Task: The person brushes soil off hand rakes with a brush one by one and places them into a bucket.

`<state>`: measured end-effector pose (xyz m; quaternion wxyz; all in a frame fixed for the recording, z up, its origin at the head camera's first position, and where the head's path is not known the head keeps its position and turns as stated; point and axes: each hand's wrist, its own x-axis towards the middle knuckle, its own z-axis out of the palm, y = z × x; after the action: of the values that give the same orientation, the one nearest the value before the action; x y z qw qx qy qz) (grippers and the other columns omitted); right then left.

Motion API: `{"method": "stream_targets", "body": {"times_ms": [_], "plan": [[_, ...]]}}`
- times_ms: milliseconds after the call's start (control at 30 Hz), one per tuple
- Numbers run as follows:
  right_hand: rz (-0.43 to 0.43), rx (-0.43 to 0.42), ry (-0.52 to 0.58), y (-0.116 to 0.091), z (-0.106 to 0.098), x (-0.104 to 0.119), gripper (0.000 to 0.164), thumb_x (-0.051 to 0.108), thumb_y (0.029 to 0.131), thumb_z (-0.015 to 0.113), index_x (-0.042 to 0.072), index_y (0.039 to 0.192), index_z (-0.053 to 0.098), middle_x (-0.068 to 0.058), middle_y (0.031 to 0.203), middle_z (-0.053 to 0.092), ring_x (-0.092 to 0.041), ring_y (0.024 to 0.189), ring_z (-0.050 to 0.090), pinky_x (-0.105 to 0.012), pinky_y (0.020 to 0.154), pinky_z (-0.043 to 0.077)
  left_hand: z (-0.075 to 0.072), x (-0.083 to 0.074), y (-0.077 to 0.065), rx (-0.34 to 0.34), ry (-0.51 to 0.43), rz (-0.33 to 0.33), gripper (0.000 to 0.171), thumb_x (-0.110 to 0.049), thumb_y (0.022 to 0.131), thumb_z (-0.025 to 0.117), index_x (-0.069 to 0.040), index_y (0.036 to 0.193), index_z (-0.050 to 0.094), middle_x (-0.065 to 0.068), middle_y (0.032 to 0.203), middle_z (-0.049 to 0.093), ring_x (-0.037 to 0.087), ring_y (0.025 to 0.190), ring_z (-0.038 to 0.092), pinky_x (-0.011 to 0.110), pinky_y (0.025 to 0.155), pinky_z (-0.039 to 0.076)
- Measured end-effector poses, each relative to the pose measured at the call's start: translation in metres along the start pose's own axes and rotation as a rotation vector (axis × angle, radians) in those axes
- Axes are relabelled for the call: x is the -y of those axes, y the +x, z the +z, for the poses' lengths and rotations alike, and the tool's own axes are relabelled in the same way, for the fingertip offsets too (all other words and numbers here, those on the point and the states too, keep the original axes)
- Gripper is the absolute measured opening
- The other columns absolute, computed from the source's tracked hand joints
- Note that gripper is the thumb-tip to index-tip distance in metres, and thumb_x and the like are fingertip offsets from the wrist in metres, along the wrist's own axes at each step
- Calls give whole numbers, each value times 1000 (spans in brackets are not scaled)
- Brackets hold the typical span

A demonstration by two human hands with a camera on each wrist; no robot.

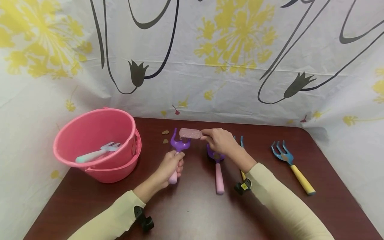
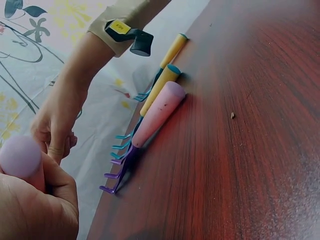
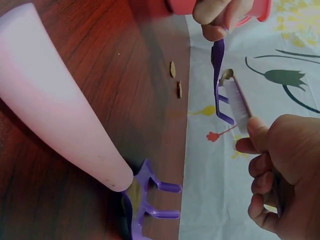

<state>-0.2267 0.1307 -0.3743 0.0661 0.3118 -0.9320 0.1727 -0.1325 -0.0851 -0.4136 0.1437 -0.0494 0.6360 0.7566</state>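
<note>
My left hand [image 1: 168, 167] grips the pink handle of a small garden rake [image 1: 180, 146], its purple tines pointing away from me. In my right hand [image 1: 221, 142] is a pale pink scrub brush [image 1: 190, 133], pinched at one end and held across the tines. The right wrist view shows the brush's white bristles [image 3: 236, 102] facing the purple tines, with a brown flake [image 3: 226, 76] at the brush's far end. A second purple rake with a pink handle [image 1: 219, 178] lies on the table below my right hand, a brown patch on its head.
Nested pink buckets [image 1: 94, 115] stand at the left, a pale blue fork [image 1: 111, 146] inside. Two blue rakes with yellow handles lie at the right, one [image 1: 302, 179] in full view, the other partly behind my right arm. Brown flakes [image 1: 165, 141] lie near the table's back edge.
</note>
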Motion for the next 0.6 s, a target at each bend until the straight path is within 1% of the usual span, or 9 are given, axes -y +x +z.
{"method": "stream_targets", "body": {"times_ms": [33, 200, 333, 400, 533, 600], "plan": [[7, -11, 7, -1, 0, -1, 15, 29, 102, 64, 16, 103, 70, 3, 76, 61, -15, 57, 50, -35, 49, 41, 0, 0, 0, 4, -6, 2, 13, -12, 105, 46, -1, 98, 43, -2, 64, 41, 6, 47, 36, 19, 40, 35], [28, -48, 61, -4, 0, -5, 19, 27, 102, 64, 13, 112, 71, 0, 83, 67, -14, 57, 52, -36, 50, 42, 2, -1, -1, 14, -46, 7, 14, -13, 105, 46, -3, 98, 42, -2, 64, 40, 6, 46, 35, 19, 41, 34], [12, -55, 102, -6, -1, -6, 19, 25, 102, 64, 12, 113, 71, -2, 83, 68, -13, 55, 50, -36, 51, 42, 1, -1, -1, 11, -72, -6, 14, -14, 106, 45, -3, 97, 42, -2, 65, 41, 6, 46, 36, 19, 41, 35], [-31, -32, 121, -6, -1, -6, 17, 24, 102, 64, 12, 110, 71, 0, 81, 65, -12, 55, 49, -35, 52, 42, 1, -1, -1, 11, -82, -12, 14, -13, 106, 45, -4, 96, 41, -2, 65, 40, 6, 46, 36, 18, 41, 35], [-124, 43, 125, -7, 1, -2, 12, 24, 102, 64, 14, 104, 69, 5, 78, 60, -11, 60, 49, -33, 56, 43, 0, -1, -1, 7, -101, -17, 14, -13, 106, 45, -5, 96, 41, -2, 66, 40, 5, 47, 35, 18, 41, 34], [-124, 52, 96, -6, 4, -1, 10, 26, 102, 64, 17, 100, 68, 7, 74, 55, -12, 61, 48, -34, 54, 42, 0, -1, -1, 6, -107, -21, 14, -13, 106, 45, -6, 94, 40, -2, 66, 39, 5, 47, 34, 18, 41, 33]]}}
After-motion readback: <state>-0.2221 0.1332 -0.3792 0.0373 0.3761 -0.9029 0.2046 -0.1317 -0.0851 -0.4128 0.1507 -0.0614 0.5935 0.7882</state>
